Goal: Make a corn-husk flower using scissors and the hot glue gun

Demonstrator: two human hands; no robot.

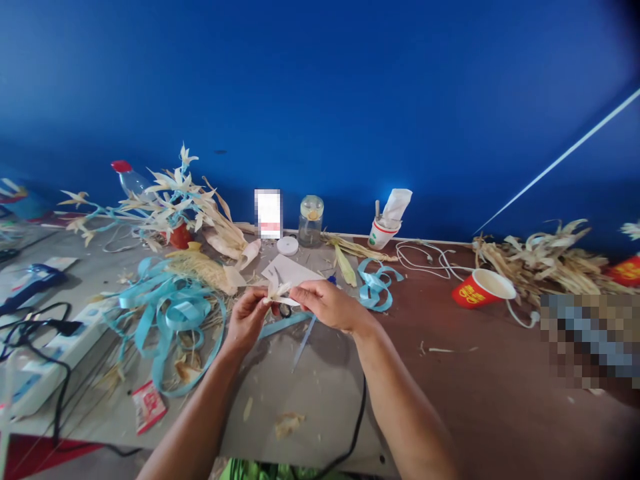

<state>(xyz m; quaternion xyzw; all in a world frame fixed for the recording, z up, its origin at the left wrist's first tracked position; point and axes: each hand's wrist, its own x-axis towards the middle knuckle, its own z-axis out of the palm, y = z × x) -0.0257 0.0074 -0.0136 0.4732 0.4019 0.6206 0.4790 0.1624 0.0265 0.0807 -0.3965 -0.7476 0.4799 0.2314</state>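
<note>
My left hand (247, 319) pinches a pale corn husk flower (280, 292) over the middle of the table. With thumb and fingers closed, my right hand (327, 303) grips one of its petals from the other side. Beneath the hands lie a blue ribbon strip (285, 325), a translucent thin stick (303, 345) and a dark ring-shaped piece (285, 310), partly covered. Just behind them rests a white sheet (295, 270). The flower's base is hidden by my left fingers.
Tangled blue ribbon (175, 300), corn husks (225, 237) and finished husk flowers (175, 183) crowd the left, near a power strip (65, 347). A glass jar (311, 223) stands at the back. On the right are a red paper cup (483, 289) and dried husks (550, 260).
</note>
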